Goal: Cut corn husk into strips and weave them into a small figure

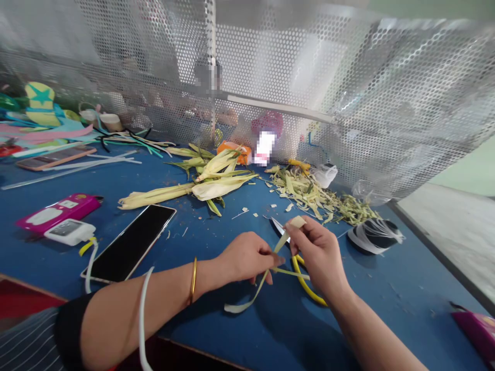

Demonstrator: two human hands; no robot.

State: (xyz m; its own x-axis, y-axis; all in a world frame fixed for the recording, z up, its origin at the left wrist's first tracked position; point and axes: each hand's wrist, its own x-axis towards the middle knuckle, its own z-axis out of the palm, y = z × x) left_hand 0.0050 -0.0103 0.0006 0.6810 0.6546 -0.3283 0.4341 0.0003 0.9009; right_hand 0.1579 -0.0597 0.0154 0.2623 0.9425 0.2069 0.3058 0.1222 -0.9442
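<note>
Over the yellow-handled scissors (304,288), in the head view, the left hand (247,257) and the right hand (317,247) both pinch a pale husk strip (281,243) between closed fingertips; one loose end trails left of the scissors. Farther left of them lies a phone (133,245). Beyond the scissors are corn husks (224,188) leftward and husk shreds (305,193) rightward; right of them sits a black roll (374,238).
</note>
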